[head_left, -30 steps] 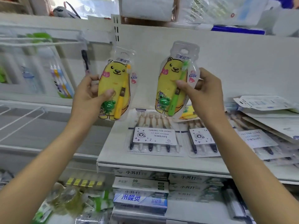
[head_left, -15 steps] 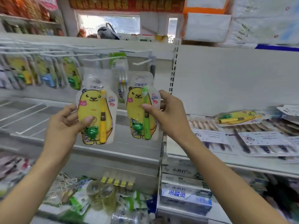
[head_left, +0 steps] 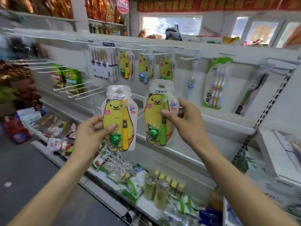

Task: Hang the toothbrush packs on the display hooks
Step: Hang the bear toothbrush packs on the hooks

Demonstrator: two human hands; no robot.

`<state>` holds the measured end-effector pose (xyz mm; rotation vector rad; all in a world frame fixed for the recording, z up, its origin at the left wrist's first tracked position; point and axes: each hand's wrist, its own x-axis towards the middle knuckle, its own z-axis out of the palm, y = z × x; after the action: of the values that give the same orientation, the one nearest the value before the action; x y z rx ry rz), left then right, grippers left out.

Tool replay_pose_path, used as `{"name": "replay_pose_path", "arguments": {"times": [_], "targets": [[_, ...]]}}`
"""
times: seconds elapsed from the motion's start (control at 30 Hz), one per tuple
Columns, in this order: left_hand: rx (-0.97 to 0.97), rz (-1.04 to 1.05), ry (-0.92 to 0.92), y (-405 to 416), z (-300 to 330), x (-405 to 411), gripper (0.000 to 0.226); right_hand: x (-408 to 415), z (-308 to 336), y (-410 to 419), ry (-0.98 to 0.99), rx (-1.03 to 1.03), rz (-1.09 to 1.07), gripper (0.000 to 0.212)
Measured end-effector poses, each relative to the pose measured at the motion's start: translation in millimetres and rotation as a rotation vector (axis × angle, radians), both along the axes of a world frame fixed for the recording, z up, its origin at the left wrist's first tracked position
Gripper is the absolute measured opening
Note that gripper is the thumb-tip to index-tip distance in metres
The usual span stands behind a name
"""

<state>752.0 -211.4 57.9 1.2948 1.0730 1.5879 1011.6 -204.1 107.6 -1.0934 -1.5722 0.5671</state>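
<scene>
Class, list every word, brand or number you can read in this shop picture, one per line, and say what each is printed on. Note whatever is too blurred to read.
"BABY": pack with the yellow brush, held by the left hand.
"BABY": pack with the green brush, held by the right hand.
Chinese brand line atop both packs: too blurred.
Red banner above: Chinese characters, too blurred.
Three-brush pack: lettering at its foot unclear.
Other hanging packs: unreadable.

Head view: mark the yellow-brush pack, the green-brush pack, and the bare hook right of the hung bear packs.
yellow-brush pack [head_left: 114, 111], head view, bear print
green-brush pack [head_left: 154, 115], head view, bear print
bare hook [head_left: 189, 58], head view, mid-wire
</scene>
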Motion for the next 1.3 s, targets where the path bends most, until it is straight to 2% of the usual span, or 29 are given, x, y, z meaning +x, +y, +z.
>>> {"name": "replay_pose_path", "arguments": {"times": [0.17, 0.43, 0.8, 1.03, 1.3], "targets": [[-0.02, 0.057, -0.021, 15, -7, -53, 0.028, -57, -2, 37, 0.051, -0.017, 0.085, 0.022], [-0.049, 0.111, -0.03, 78, -14, -112, 0.022, -114, -11, 110, 0.055, -0.013, 0.119, 0.019], [-0.023, 0.063, -0.048, 165, -7, -174, 0.024, -164, -8, 188, 0.106, 0.011, 0.106, 0.019], [0.014, -0.071, -0.058, 221, -3, -196, 0.033, -183, -4, 193, 0.238, 0.061, -0.004, 0.019], [0.008, -0.326, 0.016, 276, -2, -203, 0.033, -178, 10, 160, 0.326, 0.201, -0.305, 0.022]]}}
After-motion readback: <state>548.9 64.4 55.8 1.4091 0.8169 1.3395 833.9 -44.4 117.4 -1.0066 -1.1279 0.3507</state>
